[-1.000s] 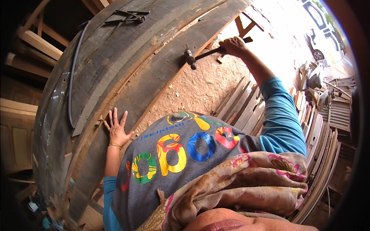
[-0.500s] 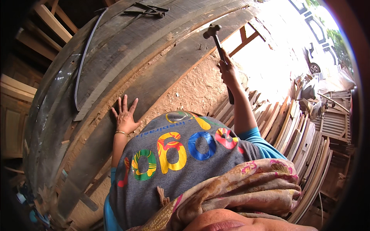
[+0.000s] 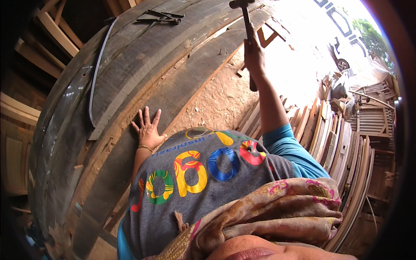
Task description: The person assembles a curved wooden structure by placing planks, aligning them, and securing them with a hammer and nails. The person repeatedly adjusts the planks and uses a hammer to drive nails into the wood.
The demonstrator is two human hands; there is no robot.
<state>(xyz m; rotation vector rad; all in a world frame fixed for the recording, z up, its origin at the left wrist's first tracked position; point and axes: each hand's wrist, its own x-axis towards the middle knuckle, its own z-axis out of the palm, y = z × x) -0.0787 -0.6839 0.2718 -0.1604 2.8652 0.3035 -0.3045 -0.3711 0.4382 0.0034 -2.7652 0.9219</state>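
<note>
Far left: one slim curved bar [image 3: 92, 89], lying on the broad grey boards [image 3: 143, 56]; heavy pounding could, I judge, set it sliding. Next: my left hand [image 3: 150, 132], palm down, fingers spread, gripping nothing, pressed to the dark plank [image 3: 186, 82]; well apart from the nails, so chiefly exposed to a badly stray blow, or to a pinch should the plank jump. Wrist bent back behind a thin bracelet [image 3: 145, 147], forearm close to my body. Farther off: one black pincer-like tool [image 3: 175, 20], on the boards, likewise liable to shift. Next: small dark nails [image 3: 220, 51], by their look, upright in the plank near its right edge; an off-centre strike might bend one or send it flying. Next: one hammer [image 3: 247, 19], head at the upper edge of view, height above the plank uncertain. With it: my right hand [image 3: 255, 56], closed round the handle partway along, arm stretched forward, handle end jutting back beside my wrist; a slack hold or twisted wrist would land the face askew.
</note>
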